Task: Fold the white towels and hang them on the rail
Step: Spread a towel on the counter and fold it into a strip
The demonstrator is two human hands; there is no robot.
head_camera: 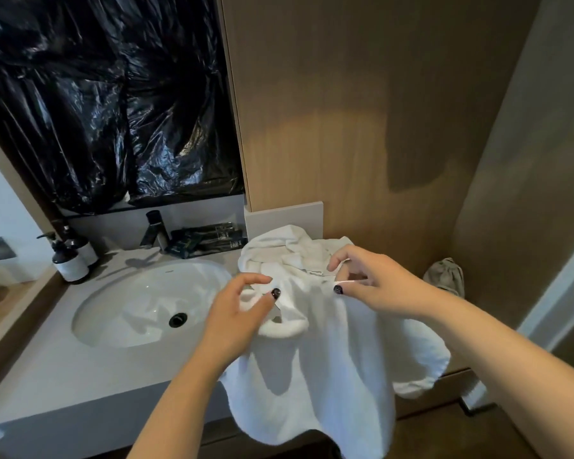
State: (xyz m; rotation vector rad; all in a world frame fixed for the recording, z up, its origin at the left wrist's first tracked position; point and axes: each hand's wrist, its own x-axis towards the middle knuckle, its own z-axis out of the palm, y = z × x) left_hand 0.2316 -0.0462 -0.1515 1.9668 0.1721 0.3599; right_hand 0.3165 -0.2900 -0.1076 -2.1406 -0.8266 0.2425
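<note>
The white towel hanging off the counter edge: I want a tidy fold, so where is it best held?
Probably along the top hem of the white towel, where the left hand and right hand already pinch it. Come from above at two spread points: the cloth below hangs free over the counter, so a grip there should let it drop flat.

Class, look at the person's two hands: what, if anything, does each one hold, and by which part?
Both pinch the same white towel along its bunched upper edge: the left hand at the left, the right hand at the right.
</note>
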